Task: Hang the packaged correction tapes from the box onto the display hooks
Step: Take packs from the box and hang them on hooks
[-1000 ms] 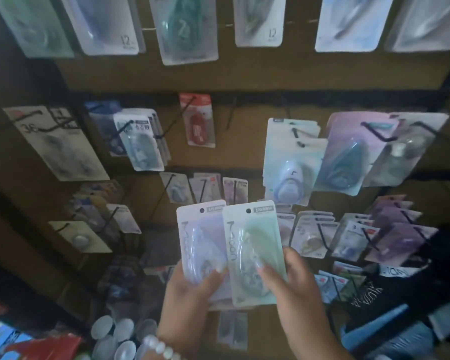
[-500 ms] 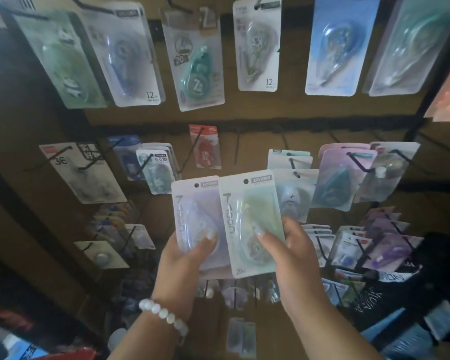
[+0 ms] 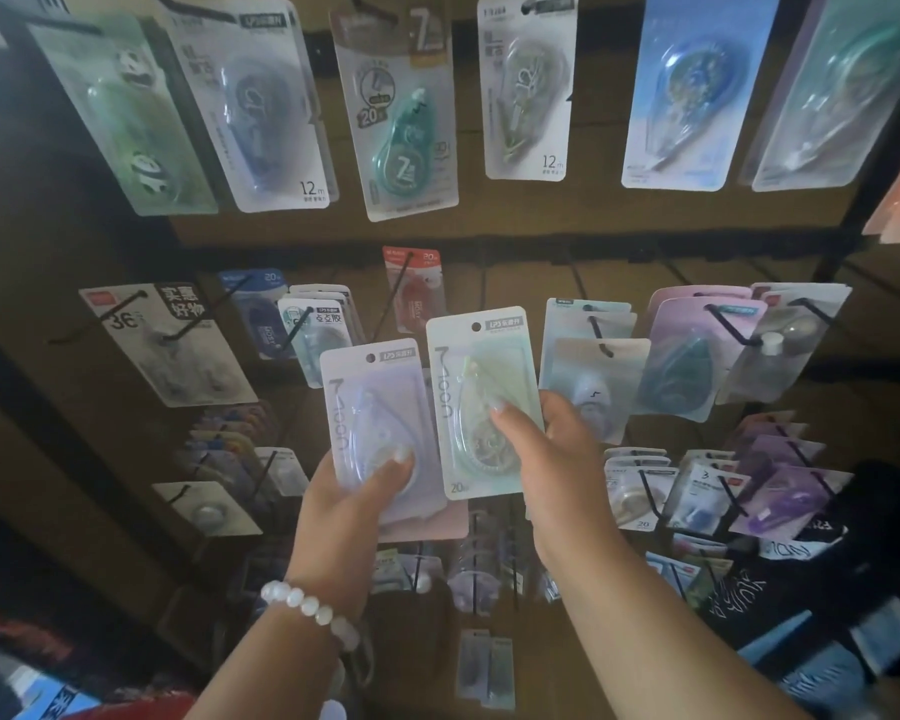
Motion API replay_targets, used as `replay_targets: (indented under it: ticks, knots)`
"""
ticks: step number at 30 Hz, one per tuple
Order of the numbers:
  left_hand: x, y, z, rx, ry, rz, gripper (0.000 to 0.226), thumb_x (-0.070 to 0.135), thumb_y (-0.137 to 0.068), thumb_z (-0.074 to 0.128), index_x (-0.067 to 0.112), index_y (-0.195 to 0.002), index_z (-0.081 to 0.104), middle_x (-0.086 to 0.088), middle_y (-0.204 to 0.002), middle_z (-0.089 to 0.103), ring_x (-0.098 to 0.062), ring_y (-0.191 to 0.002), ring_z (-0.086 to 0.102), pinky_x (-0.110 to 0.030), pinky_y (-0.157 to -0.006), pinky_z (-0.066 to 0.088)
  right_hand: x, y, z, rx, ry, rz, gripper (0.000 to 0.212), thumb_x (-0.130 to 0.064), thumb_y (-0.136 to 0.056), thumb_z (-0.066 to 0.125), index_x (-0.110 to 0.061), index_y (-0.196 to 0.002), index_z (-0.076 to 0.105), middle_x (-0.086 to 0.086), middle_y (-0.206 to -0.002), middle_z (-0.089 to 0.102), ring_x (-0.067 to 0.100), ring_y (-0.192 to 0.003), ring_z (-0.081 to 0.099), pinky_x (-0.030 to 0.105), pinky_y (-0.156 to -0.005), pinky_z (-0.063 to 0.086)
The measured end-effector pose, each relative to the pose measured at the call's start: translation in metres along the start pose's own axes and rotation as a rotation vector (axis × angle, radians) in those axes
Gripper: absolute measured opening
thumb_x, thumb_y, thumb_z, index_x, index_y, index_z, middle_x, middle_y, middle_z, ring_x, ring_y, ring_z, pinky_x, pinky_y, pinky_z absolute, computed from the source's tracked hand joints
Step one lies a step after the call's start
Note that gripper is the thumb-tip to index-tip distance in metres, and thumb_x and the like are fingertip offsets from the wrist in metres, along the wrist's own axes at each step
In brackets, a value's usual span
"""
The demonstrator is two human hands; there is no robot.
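The left hand [image 3: 357, 504] has its grip tight on a purple pack [image 3: 378, 418] of correction tape, thumb on the front. The right hand [image 3: 557, 459] has its grip tight on a green pack [image 3: 481, 402], just right of the purple pack and a bit higher, edges touching. Both packs are in front of the brown hook board [image 3: 515, 226], below the red pack [image 3: 414, 291] hanging there.

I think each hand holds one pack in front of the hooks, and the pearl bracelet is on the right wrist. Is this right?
Not quite. The head view shows the pearl bracelet on the left wrist, not the right. The rest holds: the left hand holds the lilac pack and the right hand the pale green pack, both held up before the hooks, not yet hung.
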State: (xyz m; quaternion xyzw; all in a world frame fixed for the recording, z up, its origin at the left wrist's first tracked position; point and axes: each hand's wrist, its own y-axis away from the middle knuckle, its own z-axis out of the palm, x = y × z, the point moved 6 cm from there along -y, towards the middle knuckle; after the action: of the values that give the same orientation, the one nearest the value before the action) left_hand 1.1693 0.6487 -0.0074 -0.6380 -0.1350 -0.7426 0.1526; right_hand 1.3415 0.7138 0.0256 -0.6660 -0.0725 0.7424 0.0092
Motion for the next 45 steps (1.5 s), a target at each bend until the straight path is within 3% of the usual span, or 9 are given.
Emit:
replay_targets:
  ticks: [10, 13, 19, 24, 28, 32, 37, 40, 45]
  knots:
    - [-0.001, -0.002, -0.007, 0.002, -0.032, 0.019, 0.074, 0.05, -0.056, 0.075, 0.023, -0.123, 0.059, -0.006, -0.114, 0.071, -0.027, -0.104, 0.069, -0.041, -0.083, 0.059, 0.011, -0.016, 0.005, 0.092, 0.08, 0.061, 0.006, -0.031, -0.088, 0.061, -0.025, -0.087, 0.06, -0.011, -0.083, 0.064, 0.004, -0.075, 0.063, 0.019, -0.059, 0.047]
    - [0.0, -0.002, -0.01, 0.003, -0.058, 0.036, 0.071, 0.05, -0.058, 0.075, 0.024, -0.122, 0.06, -0.005, -0.113, 0.071, -0.026, -0.104, 0.069, -0.044, -0.086, 0.058, 0.016, -0.033, 0.012, 0.127, 0.114, 0.075, 0.023, -0.036, -0.089, 0.058, -0.015, -0.097, 0.062, -0.006, -0.085, 0.063, 0.01, -0.079, 0.06, 0.021, -0.058, 0.043]
    - [-0.002, 0.0, -0.018, 0.031, -0.085, 0.052, 0.067, 0.052, -0.058, 0.075, 0.028, -0.119, 0.061, -0.004, -0.112, 0.071, -0.027, -0.104, 0.069, -0.049, -0.089, 0.057, 0.027, -0.067, 0.027, 0.179, 0.142, 0.16, 0.036, -0.048, -0.091, 0.05, -0.015, -0.103, 0.057, -0.002, -0.095, 0.064, 0.023, -0.092, 0.064, 0.043, -0.076, 0.058]
    - [-0.001, 0.004, -0.024, 0.027, -0.078, 0.048, 0.064, 0.051, -0.053, 0.075, 0.033, -0.113, 0.062, 0.001, -0.106, 0.073, -0.021, -0.1, 0.071, -0.034, -0.078, 0.06, 0.026, -0.09, 0.03, 0.225, 0.288, 0.246, 0.046, -0.053, -0.091, 0.045, -0.013, -0.114, 0.05, 0.002, -0.109, 0.062, 0.023, -0.094, 0.063, 0.038, -0.079, 0.056]
    - [0.0, 0.005, -0.024, -0.01, -0.049, 0.042, 0.057, 0.044, -0.056, 0.078, 0.034, -0.111, 0.064, -0.001, -0.106, 0.074, -0.024, -0.101, 0.072, -0.043, -0.082, 0.059, 0.025, -0.101, 0.032, 0.228, 0.343, 0.324, 0.056, -0.052, -0.092, 0.044, -0.007, -0.125, 0.048, 0.012, -0.123, 0.06, 0.034, -0.107, 0.061, 0.041, -0.088, 0.052]
    - [0.002, 0.006, -0.02, -0.04, -0.042, 0.042, 0.057, 0.045, -0.056, 0.078, 0.03, -0.11, 0.065, -0.002, -0.104, 0.074, -0.025, -0.1, 0.072, -0.041, -0.079, 0.06, 0.023, -0.093, 0.028, 0.182, 0.456, 0.395, 0.064, -0.054, -0.094, 0.038, 0.0, -0.128, 0.05, 0.017, -0.127, 0.058, 0.035, -0.112, 0.057, 0.031, -0.076, 0.04]
    - [0.002, 0.007, -0.014, -0.079, -0.026, 0.032, 0.061, 0.044, -0.057, 0.078, 0.022, -0.112, 0.065, -0.006, -0.103, 0.075, -0.027, -0.099, 0.072, -0.042, -0.08, 0.06, 0.007, -0.042, 0.024, 0.128, 0.291, 0.355, 0.061, -0.058, -0.093, 0.035, -0.003, -0.104, 0.058, 0.01, -0.093, 0.064, 0.025, -0.079, 0.057, 0.035, -0.067, 0.047]
    - [0.002, 0.007, -0.007, -0.11, -0.007, 0.03, 0.065, 0.044, -0.057, 0.078, 0.016, -0.115, 0.065, -0.01, -0.105, 0.074, -0.029, -0.1, 0.071, -0.043, -0.081, 0.059, -0.006, -0.008, 0.027, -0.004, 0.216, 0.265, 0.041, -0.054, -0.092, 0.043, -0.018, -0.081, 0.059, 0.002, -0.086, 0.064, 0.014, -0.08, 0.059, 0.037, -0.073, 0.047]
    - [0.007, 0.011, 0.009, -0.17, 0.063, 0.036, 0.058, 0.041, -0.062, 0.075, 0.018, -0.114, 0.066, -0.011, -0.109, 0.072, -0.028, -0.104, 0.07, -0.04, -0.081, 0.058, -0.016, 0.004, 0.014, 0.017, 0.311, 0.053, 0.008, -0.03, -0.09, 0.06, -0.029, -0.081, 0.061, -0.006, -0.088, 0.069, 0.018, -0.087, 0.065, 0.039, -0.073, 0.053]
